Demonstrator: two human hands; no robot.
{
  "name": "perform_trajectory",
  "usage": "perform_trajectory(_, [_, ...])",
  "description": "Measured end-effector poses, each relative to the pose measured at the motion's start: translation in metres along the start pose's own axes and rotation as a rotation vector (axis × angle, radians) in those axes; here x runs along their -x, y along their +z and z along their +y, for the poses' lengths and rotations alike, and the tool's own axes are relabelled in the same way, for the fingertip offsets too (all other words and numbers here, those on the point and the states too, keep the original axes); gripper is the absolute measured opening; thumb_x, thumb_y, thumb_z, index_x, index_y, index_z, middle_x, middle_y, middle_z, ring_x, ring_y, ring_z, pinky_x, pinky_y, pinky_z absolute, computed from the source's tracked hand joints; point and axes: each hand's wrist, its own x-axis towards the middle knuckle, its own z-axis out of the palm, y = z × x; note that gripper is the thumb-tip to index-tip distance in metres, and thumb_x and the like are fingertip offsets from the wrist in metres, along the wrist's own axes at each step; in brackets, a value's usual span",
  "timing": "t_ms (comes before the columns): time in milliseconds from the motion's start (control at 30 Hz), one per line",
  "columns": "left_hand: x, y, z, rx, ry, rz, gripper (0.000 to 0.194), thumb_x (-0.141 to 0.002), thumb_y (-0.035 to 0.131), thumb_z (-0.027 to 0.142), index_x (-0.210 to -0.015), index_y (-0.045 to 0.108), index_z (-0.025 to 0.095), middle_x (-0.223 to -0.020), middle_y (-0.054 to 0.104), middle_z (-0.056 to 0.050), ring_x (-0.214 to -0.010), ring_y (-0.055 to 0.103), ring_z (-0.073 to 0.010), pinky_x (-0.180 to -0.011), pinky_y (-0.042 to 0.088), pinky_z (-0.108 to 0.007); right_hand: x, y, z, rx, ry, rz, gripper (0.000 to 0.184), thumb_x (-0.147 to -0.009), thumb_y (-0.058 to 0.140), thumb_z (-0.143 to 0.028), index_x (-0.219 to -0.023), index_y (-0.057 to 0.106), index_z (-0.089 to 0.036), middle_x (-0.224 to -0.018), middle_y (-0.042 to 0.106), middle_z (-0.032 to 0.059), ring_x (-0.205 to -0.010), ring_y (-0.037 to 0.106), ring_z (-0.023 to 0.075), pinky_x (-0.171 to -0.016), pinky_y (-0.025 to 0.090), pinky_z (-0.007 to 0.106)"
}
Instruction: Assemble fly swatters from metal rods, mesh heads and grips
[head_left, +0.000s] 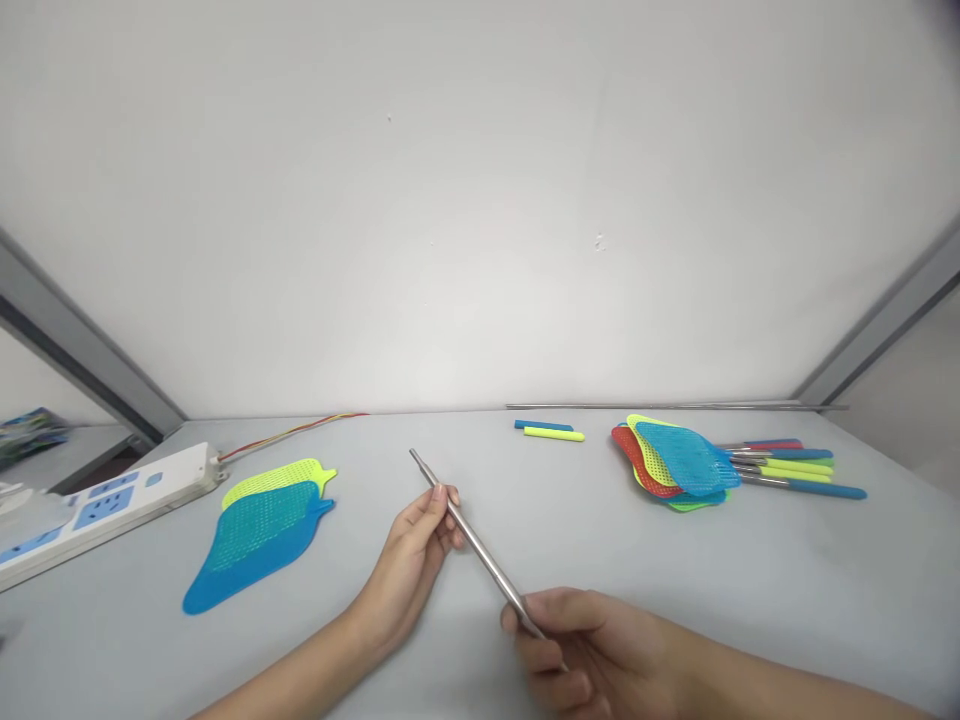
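A thin metal rod (480, 548) slants across the middle of the grey table (525, 520), and both my hands hold it. My left hand (412, 560) pinches it near its far, upper end. My right hand (592, 650) is closed round its near, lower end. Left of my hands lie two loose fly-swatter heads, a blue one (251, 545) overlapping a yellow-green one (281, 480).
At the right lies a pile of finished fly swatters (686, 462) with coloured handles (795, 470). A blue (541, 426) and a yellow handle sleeve (553, 434) rest near the back wall, by a long rod (675, 406). A white power strip (105, 505) sits at the left.
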Motion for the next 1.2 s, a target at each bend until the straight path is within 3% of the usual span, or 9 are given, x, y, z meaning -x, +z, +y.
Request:
perform_trajectory(167, [-0.008, 0.030, 0.025, -0.108, 0.118, 0.015, 0.024, -0.086, 0.042, 0.036, -0.072, 0.049, 0.018, -0.074, 0.044, 0.002, -0.067, 0.046, -0.0097, -0.062, 0.042, -0.020, -0.001, -0.007, -0.003, -0.056, 0.036, -0.078, 0.021, -0.086, 0.044, -0.032, -0.086, 0.050, -0.012, -0.057, 0.031, -0.0052, -0.045, 0.033, 0.0053, -0.038, 0.021, 0.016])
perform_trajectory(300, [-0.024, 0.063, 0.045, -0.009, 0.043, -0.092, 0.029, -0.086, 0.038, 0.042, -0.071, 0.045, 0.018, -0.073, 0.044, 0.001, -0.064, 0.048, -0.0108, -0.059, 0.043, -0.024, -0.002, -0.010, -0.009, -0.020, -0.065, -0.066, 0.029, -0.087, 0.041, -0.039, -0.076, 0.049, -0.013, -0.053, 0.027, -0.0064, -0.042, 0.026, 0.0044, -0.038, 0.018, 0.015])
perform_trajectory(433, [-0.034, 0.097, 0.058, 0.080, -0.007, -0.127, 0.034, -0.085, 0.038, 0.045, -0.068, 0.043, 0.017, -0.062, 0.037, 0.004, -0.045, 0.035, -0.0047, -0.043, 0.034, -0.017, -0.001, -0.010, -0.016, 0.083, -0.205, -0.055, 0.036, -0.089, 0.035, -0.042, -0.072, 0.048, -0.013, -0.051, 0.027, -0.0064, -0.040, 0.023, 0.0044, -0.038, 0.018, 0.016])
perform_trajectory(567, [-0.039, 0.118, 0.064, 0.071, 0.003, -0.172, 0.033, -0.083, 0.043, 0.046, -0.068, 0.044, 0.017, -0.057, 0.030, 0.006, -0.042, 0.028, -0.0039, -0.038, 0.027, -0.016, -0.002, -0.010, -0.018, 0.149, -0.260, -0.041, 0.045, -0.087, 0.029, -0.050, -0.065, 0.045, -0.014, -0.048, 0.027, -0.0063, -0.039, 0.022, 0.0047, -0.038, 0.017, 0.016])
perform_trajectory(767, [-0.047, 0.114, 0.068, 0.124, 0.031, -0.222, 0.032, -0.079, 0.050, 0.044, -0.064, 0.044, 0.017, -0.052, 0.025, 0.007, -0.038, 0.024, -0.0043, -0.035, 0.024, -0.017, -0.002, -0.013, -0.021, 0.159, -0.257, -0.013, 0.046, -0.087, 0.030, -0.051, -0.063, 0.044, -0.015, -0.046, 0.025, -0.0067, -0.038, 0.020, 0.0049, -0.036, 0.015, 0.016])
perform_trajectory(967, [-0.056, 0.105, 0.078, 0.094, -0.069, -0.175, 0.030, -0.075, 0.056, 0.033, -0.057, 0.039, 0.018, -0.048, 0.026, 0.008, -0.037, 0.029, -0.0059, -0.036, 0.029, -0.020, -0.002, -0.013, -0.023, 0.140, -0.228, 0.013, 0.045, -0.086, 0.033, -0.051, -0.062, 0.043, -0.014, -0.046, 0.024, -0.0074, -0.037, 0.017, 0.0044, -0.035, 0.015, 0.015])
perform_trajectory(1100, [-0.061, 0.098, 0.092, 0.115, 0.064, -0.147, 0.021, -0.074, 0.054, 0.025, -0.060, 0.041, 0.017, -0.051, 0.035, 0.006, -0.040, 0.038, -0.0072, -0.038, 0.031, -0.020, -0.002, -0.010, -0.020, 0.196, -0.194, 0.028, 0.046, -0.086, 0.030, -0.052, -0.062, 0.042, -0.015, -0.045, 0.023, -0.0075, -0.037, 0.016, 0.0046, -0.035, 0.014, 0.015])
perform_trajectory(1200, [-0.061, 0.093, 0.107, 0.131, 0.116, -0.125, 0.020, -0.077, 0.047, 0.022, -0.058, 0.041, 0.018, -0.047, 0.031, 0.006, -0.036, 0.034, -0.0070, -0.035, 0.028, -0.020, -0.001, -0.009, -0.018, 0.263, -0.174, 0.036, 0.045, -0.086, 0.030, -0.052, -0.062, 0.041, -0.015, -0.045, 0.023, -0.0077, -0.037, 0.016, 0.0046, -0.035, 0.013, 0.016])
